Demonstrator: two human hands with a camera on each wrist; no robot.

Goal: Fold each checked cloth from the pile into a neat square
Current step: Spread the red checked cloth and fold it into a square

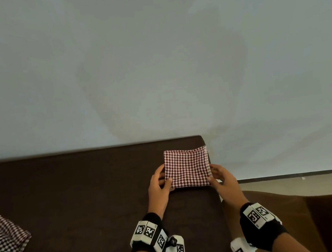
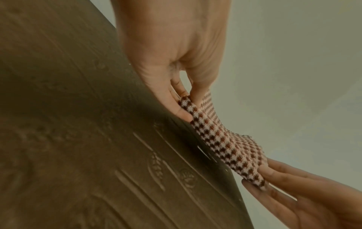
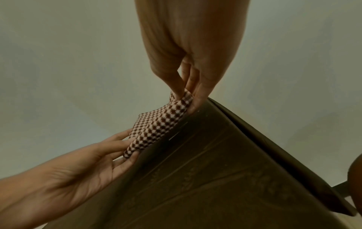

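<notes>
A red-and-white checked cloth, folded into a small square, lies near the far right corner of the dark brown table. My left hand pinches its near left corner between thumb and fingers, as the left wrist view shows on the cloth. My right hand pinches the near right corner, thumb on top, seen close up on the cloth in the right wrist view. The near edge is lifted slightly off the table. A pile of checked cloths lies at the near left.
The table ends just right of the folded cloth, at its right edge. A brown chair stands beside it at the lower right. A pale wall rises behind the table.
</notes>
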